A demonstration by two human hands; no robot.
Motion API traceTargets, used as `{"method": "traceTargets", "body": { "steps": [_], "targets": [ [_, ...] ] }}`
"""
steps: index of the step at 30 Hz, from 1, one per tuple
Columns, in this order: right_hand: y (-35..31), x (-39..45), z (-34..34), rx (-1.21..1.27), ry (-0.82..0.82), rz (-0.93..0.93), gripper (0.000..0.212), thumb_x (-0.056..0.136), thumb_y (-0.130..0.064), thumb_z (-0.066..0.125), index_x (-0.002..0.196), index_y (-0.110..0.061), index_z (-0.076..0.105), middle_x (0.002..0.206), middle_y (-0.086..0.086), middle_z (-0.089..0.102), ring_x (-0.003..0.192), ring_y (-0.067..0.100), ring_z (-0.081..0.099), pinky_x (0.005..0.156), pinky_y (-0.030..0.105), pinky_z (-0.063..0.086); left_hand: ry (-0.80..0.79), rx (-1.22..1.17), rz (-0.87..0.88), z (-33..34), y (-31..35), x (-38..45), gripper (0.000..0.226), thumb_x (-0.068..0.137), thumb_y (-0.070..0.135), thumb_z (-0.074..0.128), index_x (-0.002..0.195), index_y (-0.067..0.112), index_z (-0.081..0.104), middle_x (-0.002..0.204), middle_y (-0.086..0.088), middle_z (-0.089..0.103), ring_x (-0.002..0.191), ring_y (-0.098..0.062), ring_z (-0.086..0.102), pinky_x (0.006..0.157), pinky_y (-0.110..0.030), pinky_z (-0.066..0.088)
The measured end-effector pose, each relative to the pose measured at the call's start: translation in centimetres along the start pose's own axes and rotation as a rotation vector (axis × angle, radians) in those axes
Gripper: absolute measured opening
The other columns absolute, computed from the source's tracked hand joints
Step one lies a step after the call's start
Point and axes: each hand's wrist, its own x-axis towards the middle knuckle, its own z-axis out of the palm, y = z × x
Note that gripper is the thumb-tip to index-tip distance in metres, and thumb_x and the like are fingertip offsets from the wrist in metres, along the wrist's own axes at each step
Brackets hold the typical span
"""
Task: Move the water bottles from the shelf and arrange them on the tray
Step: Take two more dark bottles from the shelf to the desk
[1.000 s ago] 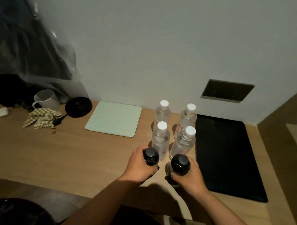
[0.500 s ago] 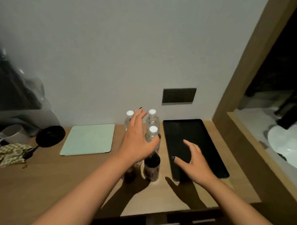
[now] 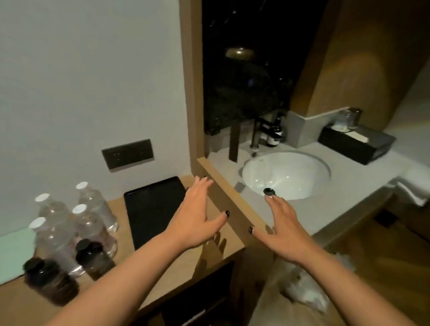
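Several clear water bottles with white caps [image 3: 83, 218] stand in a cluster on the wooden counter [image 3: 187, 257] at the lower left. Two dark bottles with black caps [image 3: 91, 258] stand in front of them. An empty black tray [image 3: 147, 214] lies just right of the cluster against the wall. My left hand [image 3: 194, 218] hovers with spread fingers over the tray's right edge and holds nothing. My right hand [image 3: 282, 227] reaches out flat over the edge of the washbasin counter, also empty.
A wooden post [image 3: 187, 87] divides the counter from a white washbasin [image 3: 286, 175] with a dark tap [image 3: 256, 132], toiletry bottles and a black tissue box [image 3: 355, 144]. A pale green mat [image 3: 3, 252] lies left of the bottles. A dark switch plate [image 3: 127, 154] is on the wall.
The view has swung right toward the washbasin. Both hands let go of the dark bottles a second ago and have moved right, away from the bottles, fingers spread.
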Motion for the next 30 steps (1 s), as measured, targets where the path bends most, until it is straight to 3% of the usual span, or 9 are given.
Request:
{"method": "traceTargets", "body": {
  "steps": [8, 14, 20, 23, 25, 30],
  "targets": [
    [15.6, -8.9, -12.1, -0.181, 0.053, 0.225, 0.09, 0.086, -0.054, 0.057, 0.153, -0.019, 0.008, 0.161, 0.003, 0.003, 0.148, 0.023, -0.001, 0.119, 0.04, 0.013, -0.246, 0.004, 0.133, 14.0, 13.6, 3.4, 0.087, 0.086, 0.052, 0.06, 0.152, 0.03, 0.007, 0.162, 0.005, 0.012, 0.143, -0.021, 0.027, 0.115, -0.032, 0.02],
    [24.6, -12.8, -20.3, -0.264, 0.135, 0.401, 0.089, 0.085, -0.053, 0.058, 0.153, -0.019, 0.011, 0.161, 0.004, 0.007, 0.149, 0.024, 0.001, 0.119, 0.039, 0.014, -0.371, -0.022, 0.285, 21.6, 22.5, 6.8, 0.086, 0.09, 0.042, 0.058, 0.154, 0.023, 0.004, 0.163, 0.002, 0.005, 0.149, -0.012, 0.001, 0.115, -0.026, 0.009],
    [31.3, -12.0, -23.5, -0.192, 0.183, 0.543, 0.089, 0.085, -0.052, 0.059, 0.153, -0.017, 0.012, 0.161, 0.004, 0.008, 0.149, 0.025, 0.002, 0.117, 0.04, 0.017, -0.425, 0.004, 0.45, 28.4, 26.5, 12.7, 0.061, 0.095, 0.024, 0.052, 0.15, 0.023, 0.025, 0.161, 0.0, 0.019, 0.149, -0.014, 0.009, 0.114, -0.022, 0.008],
    [34.8, -10.0, -24.5, -0.177, 0.19, 0.579, 0.089, 0.086, -0.051, 0.059, 0.153, -0.018, 0.011, 0.161, 0.003, 0.006, 0.149, 0.024, 0.0, 0.118, 0.039, 0.016, -0.412, -0.002, 0.476, 31.8, 27.7, 17.0, 0.056, 0.097, 0.015, 0.049, 0.148, 0.031, 0.033, 0.157, -0.001, 0.03, 0.142, -0.023, 0.032, 0.114, -0.025, 0.02],
    [37.3, -8.2, -25.7, -0.166, 0.202, 0.597, 0.088, 0.086, -0.051, 0.059, 0.153, -0.019, 0.011, 0.161, 0.003, 0.006, 0.149, 0.023, 0.0, 0.118, 0.039, 0.015, -0.391, -0.027, 0.469, 34.3, 28.6, 20.4, 0.056, 0.096, 0.013, 0.051, 0.145, 0.034, 0.037, 0.152, -0.003, 0.04, 0.138, -0.021, 0.04, 0.112, -0.029, 0.03],
    [43.7, -2.4, -29.2, -0.147, 0.232, 0.646, 0.087, 0.086, -0.048, 0.06, 0.153, -0.017, 0.012, 0.161, 0.005, 0.007, 0.149, 0.024, 0.0, 0.118, 0.039, 0.014, -0.349, -0.069, 0.489, 40.0, 31.4, 30.7, 0.047, 0.095, 0.018, 0.056, 0.139, 0.033, 0.048, 0.124, 0.003, 0.067, 0.109, -0.017, 0.064, 0.093, -0.031, 0.051]
  ]
}}
